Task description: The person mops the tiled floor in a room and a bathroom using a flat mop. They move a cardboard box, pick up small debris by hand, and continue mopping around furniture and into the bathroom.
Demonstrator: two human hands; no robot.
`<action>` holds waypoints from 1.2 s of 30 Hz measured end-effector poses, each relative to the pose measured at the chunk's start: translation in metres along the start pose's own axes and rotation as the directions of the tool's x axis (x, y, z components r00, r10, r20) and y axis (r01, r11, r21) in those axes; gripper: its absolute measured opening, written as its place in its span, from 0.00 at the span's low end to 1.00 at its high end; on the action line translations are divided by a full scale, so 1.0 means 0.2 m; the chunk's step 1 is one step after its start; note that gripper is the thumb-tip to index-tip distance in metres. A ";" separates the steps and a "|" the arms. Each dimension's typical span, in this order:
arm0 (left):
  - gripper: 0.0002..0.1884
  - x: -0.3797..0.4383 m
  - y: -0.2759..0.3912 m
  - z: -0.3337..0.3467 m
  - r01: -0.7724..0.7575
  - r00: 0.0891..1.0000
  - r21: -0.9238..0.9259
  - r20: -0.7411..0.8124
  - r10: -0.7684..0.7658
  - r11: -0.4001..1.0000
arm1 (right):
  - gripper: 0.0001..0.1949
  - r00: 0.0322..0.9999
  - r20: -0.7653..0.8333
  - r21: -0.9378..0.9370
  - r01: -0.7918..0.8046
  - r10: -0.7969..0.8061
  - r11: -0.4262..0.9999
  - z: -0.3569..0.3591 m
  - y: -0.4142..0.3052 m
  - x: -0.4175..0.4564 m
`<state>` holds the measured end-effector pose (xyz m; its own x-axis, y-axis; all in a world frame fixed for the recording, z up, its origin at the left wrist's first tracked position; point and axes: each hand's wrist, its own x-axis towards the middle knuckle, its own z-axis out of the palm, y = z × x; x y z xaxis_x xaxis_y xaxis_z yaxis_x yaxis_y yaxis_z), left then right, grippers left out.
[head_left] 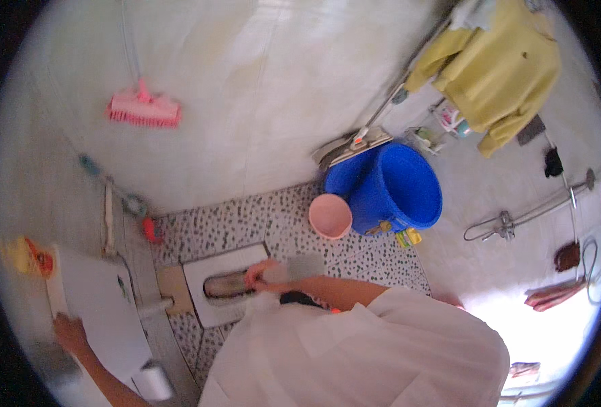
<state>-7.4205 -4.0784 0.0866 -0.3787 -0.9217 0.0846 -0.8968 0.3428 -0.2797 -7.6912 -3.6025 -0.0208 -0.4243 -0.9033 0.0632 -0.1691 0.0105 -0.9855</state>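
Note:
My left hand touches the far edge of a white cistern at the left; whether its fingers grip the edge cannot be made out. My right hand is above one end of a white squat toilet, set in the speckled floor. A blurred grey-white object appears held in that hand, its kind unclear. From the cistern a white pipe runs towards the toilet. My pale shirt hides the floor nearest to me.
Beyond my right hand stand a pink bucket and a large blue barrel. A squeegee-like floor tool leans there. On the walls are a pink brush, a yellow sweater and a shower mixer. A paper roll hangs lower left.

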 end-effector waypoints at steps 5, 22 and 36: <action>0.18 0.03 0.07 -0.09 -0.204 0.976 -0.106 -0.095 0.195 0.973 | 0.04 0.955 0.017 0.162 -0.295 0.296 0.942 -0.08 0.29 0.01; 0.13 -0.06 0.15 -0.24 -0.109 0.986 -0.052 -0.133 0.101 0.993 | 0.08 0.950 -0.299 0.249 0.167 -0.088 0.954 0.13 -0.56 0.11; 0.18 -0.02 0.14 -0.20 -0.102 0.989 0.004 -0.106 0.101 0.995 | 0.08 0.904 -0.376 0.037 0.235 -0.204 0.971 0.30 -0.45 0.13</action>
<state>-7.4527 -4.0584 0.1163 -0.4898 -0.8576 0.1568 -0.8528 0.4339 -0.2907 -7.6333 -3.6530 0.0599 -0.6831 -0.6577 0.3174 -0.2307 -0.2180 -0.9483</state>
